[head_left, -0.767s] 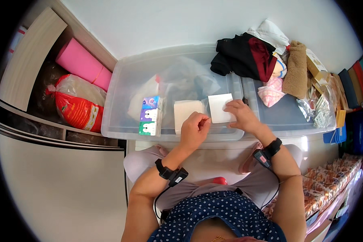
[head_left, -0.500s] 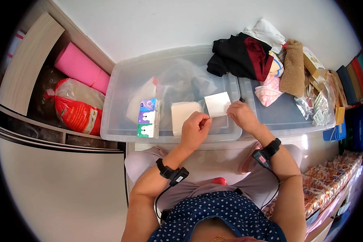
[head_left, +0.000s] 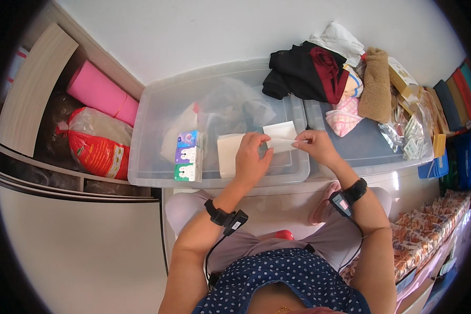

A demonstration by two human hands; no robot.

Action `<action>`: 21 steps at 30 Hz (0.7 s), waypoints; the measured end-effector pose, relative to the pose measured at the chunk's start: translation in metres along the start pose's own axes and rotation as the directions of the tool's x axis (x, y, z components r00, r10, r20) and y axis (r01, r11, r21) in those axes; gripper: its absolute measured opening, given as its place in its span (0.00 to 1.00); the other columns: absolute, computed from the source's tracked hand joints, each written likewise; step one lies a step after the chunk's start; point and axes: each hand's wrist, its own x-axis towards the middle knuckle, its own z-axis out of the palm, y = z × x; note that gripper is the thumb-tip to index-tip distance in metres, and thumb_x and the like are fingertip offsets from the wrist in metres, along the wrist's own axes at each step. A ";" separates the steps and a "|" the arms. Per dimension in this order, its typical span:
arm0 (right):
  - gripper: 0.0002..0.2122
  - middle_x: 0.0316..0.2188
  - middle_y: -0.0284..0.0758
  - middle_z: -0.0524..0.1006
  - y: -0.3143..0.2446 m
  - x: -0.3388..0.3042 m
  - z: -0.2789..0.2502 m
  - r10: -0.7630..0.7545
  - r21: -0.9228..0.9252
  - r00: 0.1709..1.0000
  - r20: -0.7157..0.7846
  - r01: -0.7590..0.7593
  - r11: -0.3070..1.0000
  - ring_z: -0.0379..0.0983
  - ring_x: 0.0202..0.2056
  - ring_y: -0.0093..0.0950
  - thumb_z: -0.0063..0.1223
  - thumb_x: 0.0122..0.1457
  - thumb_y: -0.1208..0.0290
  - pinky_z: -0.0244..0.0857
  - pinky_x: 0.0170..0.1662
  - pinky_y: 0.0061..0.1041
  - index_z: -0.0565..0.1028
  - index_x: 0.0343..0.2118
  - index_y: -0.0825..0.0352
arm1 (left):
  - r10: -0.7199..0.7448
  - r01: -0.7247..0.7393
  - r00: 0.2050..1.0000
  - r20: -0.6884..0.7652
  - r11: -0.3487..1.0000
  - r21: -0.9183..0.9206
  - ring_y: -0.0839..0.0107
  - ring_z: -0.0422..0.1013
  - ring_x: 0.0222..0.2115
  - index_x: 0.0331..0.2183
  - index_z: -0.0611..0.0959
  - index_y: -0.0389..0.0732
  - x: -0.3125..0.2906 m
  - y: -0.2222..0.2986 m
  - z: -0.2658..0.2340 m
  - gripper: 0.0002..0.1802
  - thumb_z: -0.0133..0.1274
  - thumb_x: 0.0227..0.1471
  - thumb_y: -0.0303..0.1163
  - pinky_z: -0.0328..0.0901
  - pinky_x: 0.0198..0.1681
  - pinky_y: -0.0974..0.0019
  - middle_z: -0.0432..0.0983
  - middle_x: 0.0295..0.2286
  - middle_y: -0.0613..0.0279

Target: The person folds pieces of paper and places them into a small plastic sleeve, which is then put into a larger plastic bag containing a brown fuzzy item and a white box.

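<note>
Through the head camera I observe a translucent, smooth plastic bin [head_left: 162, 99] with rounded corners and a raised rim. A crumpled black garment [head_left: 293, 73] with a dark red panel overlaps its far right corner. Farther right lies a rolled, plush brown cloth [head_left: 376, 86]. To the near left, a smooth pink roll [head_left: 102, 94] forms a tapered cylinder. Above the bin top, the left hand [head_left: 253, 157] holds its thumb and index finger spread in a curve beside the white sheet's left edge; I cannot tell whether they touch it. The right hand [head_left: 316, 149] pinches the right edge of the white sheet [head_left: 280, 131], which is thin, creased and partly raised, between the hands. A beige square stack [head_left: 228, 154] lies left of it, partly behind the left hand, and a film-wrapped column of three small packs [head_left: 187, 156] lies beyond.
</note>
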 end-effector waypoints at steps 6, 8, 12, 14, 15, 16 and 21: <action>0.11 0.20 0.36 0.77 0.006 0.000 -0.004 -0.001 -0.035 0.983 -0.181 -0.005 0.999 0.67 0.20 0.19 0.62 0.51 0.66 0.63 0.26 0.21 0.79 0.30 0.70 | 0.032 -0.049 0.988 0.154 0.993 0.105 0.64 0.68 0.33 0.30 0.78 0.40 -0.001 -0.009 0.005 0.14 0.62 0.35 0.24 0.65 0.35 0.65 0.71 0.32 0.60; 0.09 0.22 0.31 0.76 0.008 0.000 -0.006 0.008 -0.023 0.981 -0.192 -0.013 1.000 0.66 0.22 0.16 0.60 0.52 0.68 0.62 0.27 0.18 0.79 0.30 0.70 | 0.067 -0.100 0.972 0.225 0.985 0.139 0.63 0.68 0.34 0.30 0.78 0.40 -0.001 -0.009 0.008 0.15 0.63 0.34 0.25 0.65 0.37 0.63 0.70 0.32 0.60; 0.09 0.24 0.27 0.77 0.000 -0.002 -0.010 0.028 -0.003 0.981 -0.193 -0.029 1.000 0.66 0.25 0.13 0.59 0.54 0.70 0.62 0.29 0.16 0.78 0.32 0.71 | 0.293 -0.383 0.903 0.313 0.880 0.280 0.63 0.68 0.36 0.28 0.80 0.40 -0.005 -0.015 0.018 0.13 0.63 0.33 0.27 0.63 0.40 0.62 0.72 0.33 0.63; 0.09 0.24 0.27 0.77 0.000 -0.002 -0.009 0.025 -0.010 0.980 -0.199 -0.027 1.000 0.66 0.25 0.13 0.59 0.54 0.70 0.62 0.29 0.16 0.78 0.32 0.71 | 0.307 -0.414 0.895 0.325 0.842 0.345 0.63 0.68 0.37 0.26 0.81 0.40 -0.007 -0.021 0.022 0.11 0.62 0.34 0.27 0.63 0.41 0.62 0.73 0.33 0.64; 0.08 0.24 0.27 0.77 0.000 -0.003 -0.009 0.022 -0.016 0.979 -0.204 -0.026 1.000 0.66 0.24 0.13 0.58 0.54 0.70 0.61 0.28 0.16 0.78 0.32 0.71 | 0.279 -0.397 0.901 0.334 0.839 0.373 0.63 0.68 0.36 0.25 0.82 0.40 -0.007 -0.024 0.023 0.09 0.62 0.35 0.27 0.63 0.40 0.62 0.74 0.31 0.64; 0.08 0.24 0.27 0.77 -0.002 -0.003 -0.010 0.022 -0.016 0.978 -0.206 -0.026 1.000 0.66 0.24 0.13 0.58 0.54 0.70 0.61 0.28 0.16 0.78 0.32 0.71 | 0.250 -0.380 0.906 0.341 0.834 0.401 0.63 0.69 0.35 0.24 0.83 0.40 -0.007 -0.028 0.024 0.06 0.61 0.36 0.26 0.64 0.39 0.62 0.75 0.29 0.65; 0.10 0.20 0.34 0.77 -0.001 -0.002 -0.009 -0.098 -0.010 0.956 -0.275 0.099 0.995 0.66 0.19 0.18 0.59 0.53 0.67 0.61 0.24 0.21 0.78 0.30 0.70 | 0.159 -0.208 0.957 0.241 0.959 0.194 0.63 0.71 0.30 0.24 0.83 0.38 -0.001 -0.019 0.019 0.05 0.62 0.37 0.25 0.65 0.33 0.64 0.76 0.25 0.62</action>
